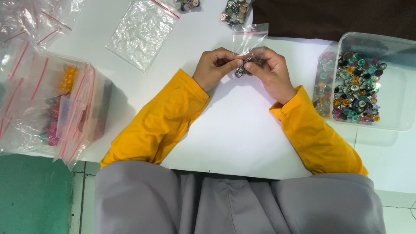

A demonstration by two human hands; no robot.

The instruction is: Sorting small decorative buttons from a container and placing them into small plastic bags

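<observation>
Holding a small clear zip bag (249, 41) between them, both hands meet above the middle of the white table (234, 130). The left hand (214, 67) pinches the bag's lower edge with its fingers closed, and the right hand (271, 71) grips the same bag from the other side, fingers curled around it. A few dark and silvery buttons (241, 70) sit at the bottom of the bag, right between the fingertips. The bag's open top with its red strip stands up above the hands.

Just to the right of the right hand stands a clear plastic tub (390, 117) with a heap of mixed coloured buttons in it. An empty flat zip bag (141, 32) lies on the table up and to the left. Farther left, at the table's edge, lies a pile of bags (52, 108), some with orange and pink pieces inside. Another filled bag (236, 11) lies near the top edge.
</observation>
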